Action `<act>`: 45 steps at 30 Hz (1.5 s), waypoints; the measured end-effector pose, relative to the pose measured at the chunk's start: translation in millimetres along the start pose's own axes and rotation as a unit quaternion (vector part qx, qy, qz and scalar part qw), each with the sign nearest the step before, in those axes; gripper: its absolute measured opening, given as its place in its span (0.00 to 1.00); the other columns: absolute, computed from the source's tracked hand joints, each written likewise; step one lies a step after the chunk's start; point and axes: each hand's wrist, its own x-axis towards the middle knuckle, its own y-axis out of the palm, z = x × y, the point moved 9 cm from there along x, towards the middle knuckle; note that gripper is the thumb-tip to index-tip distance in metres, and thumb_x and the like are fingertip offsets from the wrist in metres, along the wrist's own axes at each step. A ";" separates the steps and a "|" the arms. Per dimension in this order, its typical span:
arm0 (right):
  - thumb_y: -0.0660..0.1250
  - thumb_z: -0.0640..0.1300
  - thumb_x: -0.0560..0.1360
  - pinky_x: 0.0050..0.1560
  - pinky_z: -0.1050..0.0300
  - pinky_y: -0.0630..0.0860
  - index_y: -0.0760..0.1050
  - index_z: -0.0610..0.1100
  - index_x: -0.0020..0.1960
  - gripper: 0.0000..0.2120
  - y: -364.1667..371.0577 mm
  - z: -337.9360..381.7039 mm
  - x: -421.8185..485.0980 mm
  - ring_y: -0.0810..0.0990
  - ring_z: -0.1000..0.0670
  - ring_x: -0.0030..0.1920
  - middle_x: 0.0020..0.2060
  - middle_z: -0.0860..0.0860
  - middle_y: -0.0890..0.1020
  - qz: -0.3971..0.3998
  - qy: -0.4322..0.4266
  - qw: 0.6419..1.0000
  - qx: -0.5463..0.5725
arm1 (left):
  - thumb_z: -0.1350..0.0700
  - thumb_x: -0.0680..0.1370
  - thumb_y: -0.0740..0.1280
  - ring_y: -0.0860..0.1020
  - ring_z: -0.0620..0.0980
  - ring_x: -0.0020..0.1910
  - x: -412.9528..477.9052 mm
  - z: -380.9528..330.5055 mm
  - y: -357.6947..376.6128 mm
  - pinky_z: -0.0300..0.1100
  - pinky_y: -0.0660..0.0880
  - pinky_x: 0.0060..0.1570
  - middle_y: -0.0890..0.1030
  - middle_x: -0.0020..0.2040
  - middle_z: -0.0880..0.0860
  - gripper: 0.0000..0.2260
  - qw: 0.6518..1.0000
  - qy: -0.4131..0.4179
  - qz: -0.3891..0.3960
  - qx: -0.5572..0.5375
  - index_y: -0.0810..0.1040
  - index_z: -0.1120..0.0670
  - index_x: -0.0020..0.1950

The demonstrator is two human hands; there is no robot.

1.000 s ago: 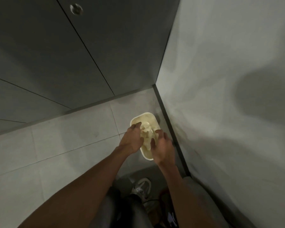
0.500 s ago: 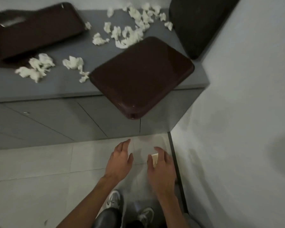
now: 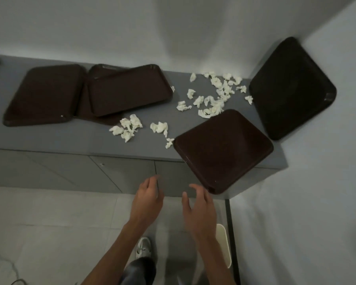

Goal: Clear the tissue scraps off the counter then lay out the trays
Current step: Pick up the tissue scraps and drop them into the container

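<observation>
1. Tissue scraps [image 3: 213,95] lie all over my grey counter [image 3: 70,136], so by my reckoning I am in the clearing step, with no tray laid out properly yet.
2. Five brown trays sit or lean about: one propped against the right wall [image 3: 292,89], one hanging over the counter's front edge [image 3: 222,149], and three overlapping at the left [image 3: 130,89].
3. A pale bin [image 3: 223,243] stands on the floor by my right forearm, against the wall; I take it as the place for the scraps.
4. My left hand [image 3: 147,200] is empty with fingers loosely curled, below the counter edge.
5. My right hand [image 3: 199,206] is empty too, fingers spread apart.
6. Next I should reach up to the nearest clumps, at the front middle [image 3: 127,128], and gather them in both palms, as the scraps are small and scattered.
</observation>
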 end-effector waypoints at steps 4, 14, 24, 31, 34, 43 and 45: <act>0.65 0.55 0.83 0.55 0.62 0.70 0.73 0.53 0.70 0.17 15.4 50.4 33.3 0.75 0.55 0.60 0.64 0.53 0.77 0.014 -0.027 1.000 -0.002 | 0.59 0.81 0.66 0.76 0.58 0.63 34.7 11.5 -42.1 0.51 0.76 0.58 0.78 0.64 0.57 0.16 1.000 0.013 0.001 -0.007 0.74 0.56 0.69; 0.70 0.45 0.81 0.59 0.56 0.76 0.74 0.46 0.68 0.16 68.3 89.6 133.1 0.79 0.46 0.61 0.64 0.48 0.77 0.111 -0.071 0.987 -0.097 | 0.58 0.80 0.65 0.80 0.56 0.53 126.0 21.0 -59.8 0.52 0.80 0.50 0.81 0.57 0.53 0.11 0.997 0.070 0.029 0.007 0.77 0.52 0.62; 0.73 0.52 0.78 0.60 0.52 0.75 0.76 0.53 0.70 0.21 110.4 99.3 231.5 0.75 0.46 0.63 0.62 0.50 0.81 0.127 -0.211 0.934 -0.259 | 0.56 0.79 0.66 0.81 0.54 0.52 205.0 23.1 -45.9 0.55 0.81 0.49 0.80 0.58 0.51 0.11 0.997 0.040 0.044 0.039 0.76 0.48 0.61; 0.66 0.45 0.83 0.52 0.60 0.75 0.82 0.46 0.59 0.08 136.7 98.4 266.9 0.80 0.50 0.53 0.55 0.48 0.82 0.180 -0.228 0.936 -0.198 | 0.61 0.78 0.65 0.80 0.60 0.56 271.8 5.1 -42.0 0.56 0.79 0.51 0.79 0.60 0.56 0.15 0.996 0.035 0.030 0.075 0.77 0.54 0.65; 0.65 0.43 0.84 0.56 0.58 0.79 0.82 0.43 0.57 0.08 138.5 96.6 277.8 0.81 0.49 0.53 0.56 0.47 0.82 0.184 -0.220 0.942 -0.174 | 0.66 0.77 0.66 0.79 0.61 0.59 292.7 9.3 -31.9 0.57 0.79 0.54 0.78 0.63 0.56 0.21 0.994 0.032 0.046 0.097 0.74 0.52 0.68; 0.67 0.36 0.81 0.63 0.52 0.78 0.80 0.41 0.64 0.12 125.7 91.9 312.0 0.82 0.43 0.58 0.58 0.43 0.81 0.139 -0.180 0.960 -0.163 | 0.63 0.76 0.71 0.82 0.58 0.52 318.0 17.6 -17.8 0.49 0.79 0.55 0.82 0.53 0.55 0.15 0.996 0.040 0.051 0.058 0.85 0.53 0.61; 0.67 0.36 0.81 0.63 0.53 0.78 0.80 0.42 0.64 0.12 121.5 89.5 318.6 0.82 0.44 0.58 0.58 0.43 0.81 0.136 -0.160 0.966 -0.148 | 0.62 0.77 0.71 0.83 0.57 0.52 318.8 17.9 -23.9 0.47 0.78 0.55 0.83 0.53 0.56 0.11 0.998 0.031 0.031 0.043 0.86 0.54 0.58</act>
